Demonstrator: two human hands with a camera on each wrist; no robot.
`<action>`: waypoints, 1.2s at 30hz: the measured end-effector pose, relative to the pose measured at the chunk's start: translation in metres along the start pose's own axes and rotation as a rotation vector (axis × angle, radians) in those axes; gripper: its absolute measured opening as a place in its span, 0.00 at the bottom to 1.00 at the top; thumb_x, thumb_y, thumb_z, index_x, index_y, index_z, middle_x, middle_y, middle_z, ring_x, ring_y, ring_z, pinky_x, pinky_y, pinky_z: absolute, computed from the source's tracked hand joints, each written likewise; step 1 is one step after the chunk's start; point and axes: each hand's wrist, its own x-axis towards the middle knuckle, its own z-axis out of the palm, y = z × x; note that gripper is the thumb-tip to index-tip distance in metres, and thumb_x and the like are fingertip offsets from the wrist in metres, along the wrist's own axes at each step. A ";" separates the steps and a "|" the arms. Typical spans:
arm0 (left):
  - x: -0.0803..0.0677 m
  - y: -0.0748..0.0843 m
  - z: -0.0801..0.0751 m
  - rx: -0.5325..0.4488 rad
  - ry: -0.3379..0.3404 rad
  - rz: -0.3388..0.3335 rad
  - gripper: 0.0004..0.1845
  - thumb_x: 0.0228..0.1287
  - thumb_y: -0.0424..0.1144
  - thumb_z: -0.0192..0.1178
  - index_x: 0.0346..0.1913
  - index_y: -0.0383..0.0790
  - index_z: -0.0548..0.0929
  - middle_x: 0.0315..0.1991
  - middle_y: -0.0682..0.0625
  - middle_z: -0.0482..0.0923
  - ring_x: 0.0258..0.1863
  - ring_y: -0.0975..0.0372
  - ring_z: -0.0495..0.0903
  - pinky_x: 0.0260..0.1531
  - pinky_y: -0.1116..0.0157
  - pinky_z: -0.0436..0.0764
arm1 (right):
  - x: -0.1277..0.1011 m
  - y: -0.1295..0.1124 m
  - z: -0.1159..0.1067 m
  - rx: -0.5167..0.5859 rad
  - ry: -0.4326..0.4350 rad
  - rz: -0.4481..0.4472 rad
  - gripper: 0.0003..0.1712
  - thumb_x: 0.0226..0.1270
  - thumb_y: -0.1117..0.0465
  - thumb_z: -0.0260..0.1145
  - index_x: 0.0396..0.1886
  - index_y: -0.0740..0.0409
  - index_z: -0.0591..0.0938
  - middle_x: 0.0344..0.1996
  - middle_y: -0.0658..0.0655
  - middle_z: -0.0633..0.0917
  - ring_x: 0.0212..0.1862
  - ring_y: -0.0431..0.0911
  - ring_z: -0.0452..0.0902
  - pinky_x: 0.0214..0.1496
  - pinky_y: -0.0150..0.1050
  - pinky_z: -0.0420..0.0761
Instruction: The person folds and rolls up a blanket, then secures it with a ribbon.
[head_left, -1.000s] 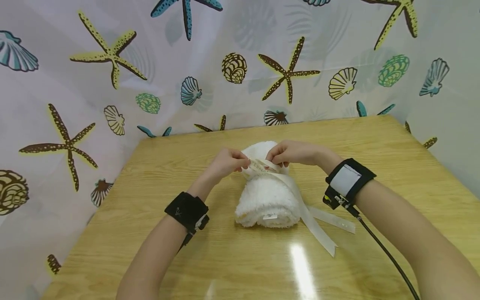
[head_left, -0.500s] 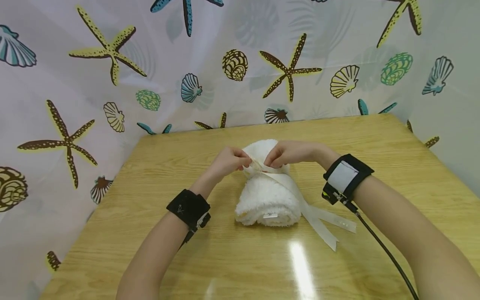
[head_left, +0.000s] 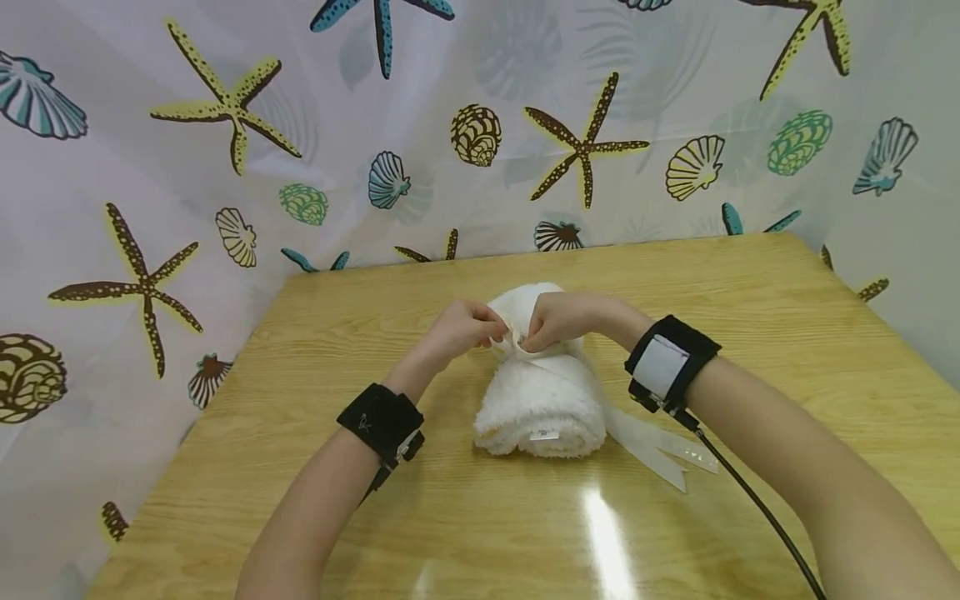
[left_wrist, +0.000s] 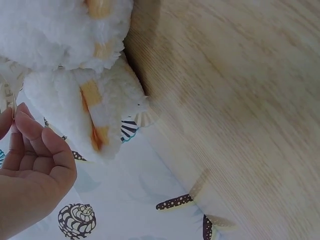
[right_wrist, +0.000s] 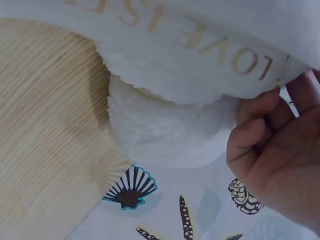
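A rolled white fluffy towel (head_left: 538, 400) lies on the wooden table (head_left: 750, 317), with a cream ribbon (head_left: 645, 440) wrapped round it and its ends trailing to the right. My left hand (head_left: 467, 327) and right hand (head_left: 551, 322) meet on top of the roll, each pinching the ribbon. In the left wrist view the left hand (left_wrist: 35, 170) curls beside the towel (left_wrist: 65, 55), pinching a strip at the frame's edge. In the right wrist view the right hand (right_wrist: 280, 150) grips the ribbon (right_wrist: 200, 35), which bears gold lettering, across the towel (right_wrist: 170, 135).
A curtain (head_left: 225, 167) printed with starfish and shells hangs close behind and beside the table. A black cable (head_left: 757, 508) runs from my right wrist band (head_left: 667, 367) along the forearm. Bare wood lies on both sides of the roll.
The two hands have drawn closer together on top of the roll, and the ribbon span between them has shortened. The trailing ends have slid slightly toward the towel.
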 end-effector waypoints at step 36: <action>-0.002 0.007 0.010 -0.072 0.029 -0.006 0.10 0.62 0.37 0.59 0.37 0.32 0.83 0.27 0.49 0.78 0.34 0.49 0.75 0.31 0.67 0.72 | -0.034 0.017 0.011 0.381 0.508 0.282 0.11 0.64 0.61 0.62 0.35 0.65 0.83 0.25 0.58 0.76 0.21 0.43 0.63 0.23 0.35 0.65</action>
